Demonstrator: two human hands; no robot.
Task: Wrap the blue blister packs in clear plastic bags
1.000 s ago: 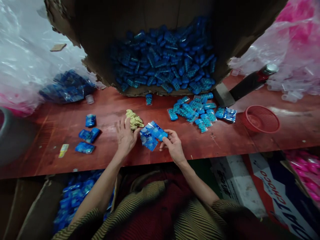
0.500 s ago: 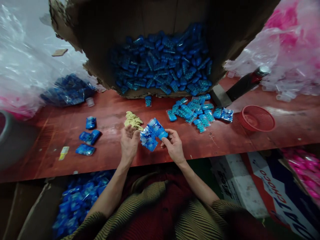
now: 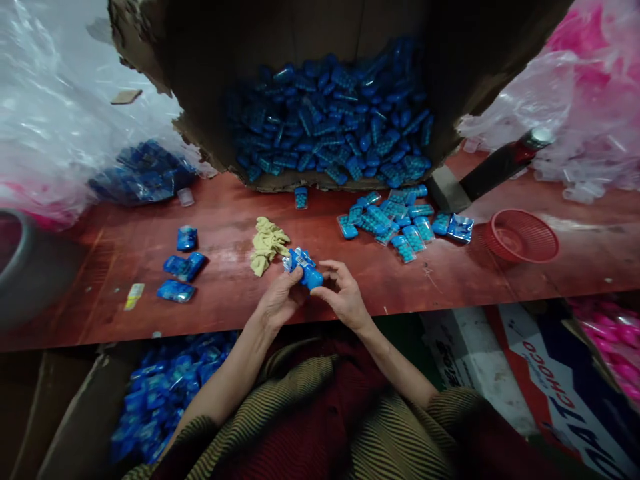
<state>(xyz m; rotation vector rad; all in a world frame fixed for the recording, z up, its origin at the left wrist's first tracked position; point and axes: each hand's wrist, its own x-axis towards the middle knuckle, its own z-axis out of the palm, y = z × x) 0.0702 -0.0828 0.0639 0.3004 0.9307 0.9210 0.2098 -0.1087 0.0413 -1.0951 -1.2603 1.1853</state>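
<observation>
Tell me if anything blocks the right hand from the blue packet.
Nothing visible does. The right hand is already at the rounded end of the blue packet, while the left hand holds its other side. The yellow cloth lies farther back, not between them.

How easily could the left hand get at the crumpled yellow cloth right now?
Probably yes, fairly easily: the yellow cloth lies just beyond the left hand on the red table, mostly uncovered. The blue packet in that hand is the likely hindrance; it would probably need releasing first.
</observation>
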